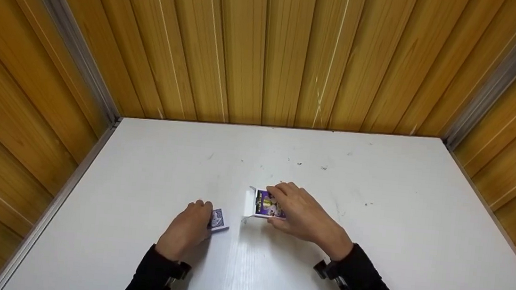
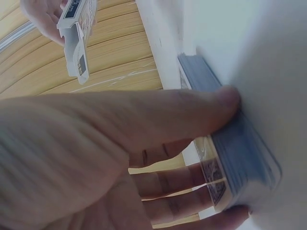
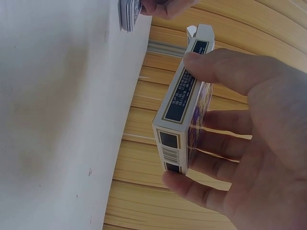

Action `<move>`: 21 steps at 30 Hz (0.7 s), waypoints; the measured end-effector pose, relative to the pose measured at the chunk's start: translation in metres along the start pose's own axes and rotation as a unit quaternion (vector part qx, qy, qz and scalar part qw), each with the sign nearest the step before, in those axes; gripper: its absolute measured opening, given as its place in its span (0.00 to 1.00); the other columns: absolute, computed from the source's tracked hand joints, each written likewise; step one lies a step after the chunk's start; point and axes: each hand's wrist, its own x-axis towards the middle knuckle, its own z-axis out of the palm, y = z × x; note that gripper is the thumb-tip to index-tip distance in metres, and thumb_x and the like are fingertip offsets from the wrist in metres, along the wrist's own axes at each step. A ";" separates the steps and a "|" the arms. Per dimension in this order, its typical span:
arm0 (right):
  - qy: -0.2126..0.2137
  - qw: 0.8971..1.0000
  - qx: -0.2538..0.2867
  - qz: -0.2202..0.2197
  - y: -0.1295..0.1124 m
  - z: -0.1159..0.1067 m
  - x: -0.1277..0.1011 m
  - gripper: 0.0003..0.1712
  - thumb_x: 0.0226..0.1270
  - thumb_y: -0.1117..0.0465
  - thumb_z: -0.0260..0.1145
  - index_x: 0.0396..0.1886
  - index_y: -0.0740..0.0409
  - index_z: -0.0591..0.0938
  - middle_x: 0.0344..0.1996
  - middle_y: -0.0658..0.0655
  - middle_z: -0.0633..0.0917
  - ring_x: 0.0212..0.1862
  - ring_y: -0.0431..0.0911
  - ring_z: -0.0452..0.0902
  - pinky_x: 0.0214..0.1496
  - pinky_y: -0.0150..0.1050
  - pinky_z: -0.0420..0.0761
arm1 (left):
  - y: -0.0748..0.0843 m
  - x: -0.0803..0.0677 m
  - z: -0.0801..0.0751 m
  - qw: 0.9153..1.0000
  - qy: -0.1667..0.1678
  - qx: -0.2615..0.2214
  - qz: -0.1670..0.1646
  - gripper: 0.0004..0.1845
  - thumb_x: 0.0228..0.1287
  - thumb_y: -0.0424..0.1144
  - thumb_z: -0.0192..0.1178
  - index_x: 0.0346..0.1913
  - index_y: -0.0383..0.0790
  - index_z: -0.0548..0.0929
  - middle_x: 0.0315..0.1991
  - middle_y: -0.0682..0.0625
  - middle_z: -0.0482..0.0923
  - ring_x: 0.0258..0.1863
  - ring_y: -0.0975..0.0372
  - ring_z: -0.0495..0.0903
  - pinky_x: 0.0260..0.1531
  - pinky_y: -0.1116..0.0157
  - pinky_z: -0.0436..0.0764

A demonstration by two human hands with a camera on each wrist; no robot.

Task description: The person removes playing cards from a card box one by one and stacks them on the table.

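A deck of playing cards (image 1: 217, 219) with a patterned blue back lies at the white table, and my left hand (image 1: 191, 226) grips it. In the left wrist view the thumb presses one long edge of the deck (image 2: 247, 153) while the fingers curl round the other side. To the right, my right hand (image 1: 306, 213) holds a card box (image 1: 267, 204) by its edges, thumb on the narrow side. The open flap end of the box faces left, towards the deck. Seen from the right wrist, the box (image 3: 175, 103) shows dark printed panels and a barcode on its closed end.
The white table (image 1: 167, 155) carries small dark marks and scuffs. Wood-patterned panels (image 1: 286, 53) rise behind it and at both sides, with grey metal strips (image 1: 78, 42) in the corners. Black sleeves with wrist devices (image 1: 335, 275) cover both forearms.
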 end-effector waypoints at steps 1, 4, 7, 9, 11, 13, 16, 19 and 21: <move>-0.001 1.000 0.000 0.001 0.000 0.000 0.000 0.41 0.64 0.49 0.76 0.70 0.63 0.73 0.60 0.60 0.79 0.60 0.52 0.75 0.61 0.49 0.77 | 0.000 0.000 0.000 1.000 0.003 0.000 0.003 0.21 0.57 0.23 0.72 0.52 0.24 0.76 0.44 0.34 0.77 0.44 0.45 0.78 0.44 0.49 0.81; -0.001 1.000 0.001 0.001 0.000 0.000 0.000 0.41 0.64 0.49 0.76 0.70 0.63 0.73 0.60 0.60 0.80 0.60 0.51 0.75 0.61 0.48 0.77 | -0.001 -0.001 0.000 1.000 0.006 -0.001 0.013 0.19 0.57 0.22 0.70 0.49 0.24 0.75 0.42 0.34 0.76 0.43 0.45 0.77 0.43 0.48 0.81; 0.002 1.000 0.005 -0.001 0.000 0.000 0.000 0.40 0.64 0.49 0.77 0.70 0.63 0.73 0.59 0.59 0.80 0.59 0.51 0.75 0.59 0.48 0.77 | -0.001 -0.001 0.000 1.000 0.006 0.000 0.016 0.18 0.57 0.22 0.69 0.48 0.25 0.75 0.41 0.35 0.75 0.42 0.45 0.77 0.42 0.48 0.81; 0.004 1.000 0.005 -0.003 0.000 0.000 0.000 0.40 0.63 0.50 0.77 0.70 0.63 0.74 0.59 0.59 0.80 0.59 0.51 0.75 0.59 0.48 0.78 | -0.001 0.000 0.000 1.000 0.002 -0.001 0.013 0.17 0.57 0.21 0.68 0.48 0.25 0.75 0.42 0.35 0.75 0.43 0.45 0.77 0.43 0.48 0.80; 0.004 1.000 0.003 -0.005 0.000 0.000 0.000 0.41 0.64 0.49 0.77 0.70 0.63 0.74 0.59 0.60 0.80 0.59 0.51 0.75 0.60 0.48 0.77 | -0.001 0.000 0.000 1.000 -0.002 -0.003 0.009 0.17 0.57 0.20 0.67 0.48 0.24 0.75 0.42 0.34 0.75 0.43 0.45 0.76 0.43 0.48 0.80; 0.005 1.000 0.001 -0.007 0.000 0.000 0.000 0.41 0.64 0.49 0.76 0.70 0.63 0.73 0.59 0.60 0.80 0.60 0.52 0.75 0.61 0.49 0.77 | -0.001 -0.001 0.000 1.000 -0.005 -0.002 0.012 0.17 0.56 0.19 0.65 0.48 0.24 0.75 0.42 0.34 0.75 0.43 0.44 0.76 0.43 0.47 0.80; 0.006 1.000 -0.003 -0.011 0.001 0.001 0.000 0.40 0.65 0.49 0.76 0.70 0.63 0.73 0.59 0.59 0.80 0.61 0.52 0.75 0.62 0.50 0.76 | -0.001 -0.002 0.000 1.000 -0.002 0.009 0.020 0.18 0.53 0.17 0.64 0.48 0.24 0.75 0.44 0.32 0.75 0.44 0.43 0.76 0.43 0.47 0.81; 0.007 1.000 -0.004 -0.014 0.001 0.001 -0.001 0.39 0.65 0.49 0.76 0.70 0.62 0.73 0.60 0.59 0.80 0.62 0.53 0.75 0.63 0.50 0.76 | 0.000 -0.002 0.000 1.000 -0.004 0.019 0.022 0.19 0.52 0.16 0.63 0.49 0.23 0.75 0.46 0.30 0.75 0.46 0.42 0.77 0.44 0.47 0.82; 0.008 1.000 -0.004 -0.014 0.001 0.001 -0.001 0.40 0.65 0.49 0.76 0.70 0.62 0.73 0.59 0.60 0.80 0.61 0.53 0.75 0.63 0.50 0.77 | 0.000 -0.001 0.000 1.000 -0.008 0.020 0.015 0.20 0.53 0.17 0.64 0.50 0.22 0.75 0.47 0.30 0.76 0.47 0.41 0.77 0.45 0.46 0.82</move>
